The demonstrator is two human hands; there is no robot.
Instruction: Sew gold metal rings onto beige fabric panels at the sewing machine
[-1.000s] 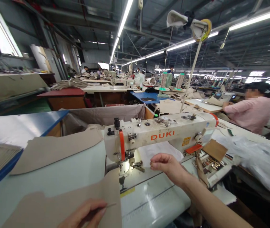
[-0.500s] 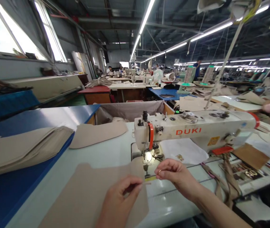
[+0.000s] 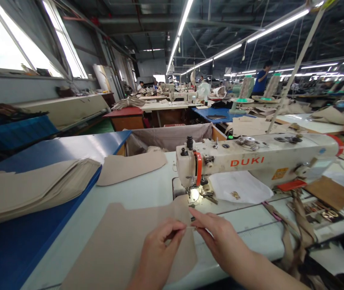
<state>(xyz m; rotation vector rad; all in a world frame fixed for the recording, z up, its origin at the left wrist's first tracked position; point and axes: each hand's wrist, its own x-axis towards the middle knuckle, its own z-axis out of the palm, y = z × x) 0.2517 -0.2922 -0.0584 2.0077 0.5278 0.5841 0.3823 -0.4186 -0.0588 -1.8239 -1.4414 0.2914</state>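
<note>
My left hand [image 3: 161, 245] pinches a thin, light beige strip [image 3: 190, 228] between thumb and forefinger. Close by on the right, my right hand [image 3: 220, 235] is closed in a pinch at the strip's free end. A small gold-coloured metal piece showed in its fingers a moment ago; they now mostly hide it. Below both hands a large beige fabric panel [image 3: 123, 237] lies flat on the pale table, its upper right corner near the needle area of the sewing machine [image 3: 256, 157]. The machine's lamp lights the needle plate.
A stack of beige panels [image 3: 33, 189] lies on the blue table at left, and a single panel [image 3: 132, 167] behind. Small gold-coloured hardware [image 3: 235, 195] rests on a white cloth [image 3: 250, 185]. At right are fabric straps [image 3: 300, 225] and a parts tray [image 3: 313, 211].
My right hand has moved left and down to meet the strip in my left hand. The view has shifted slightly, so the table and machine appear farther right.
</note>
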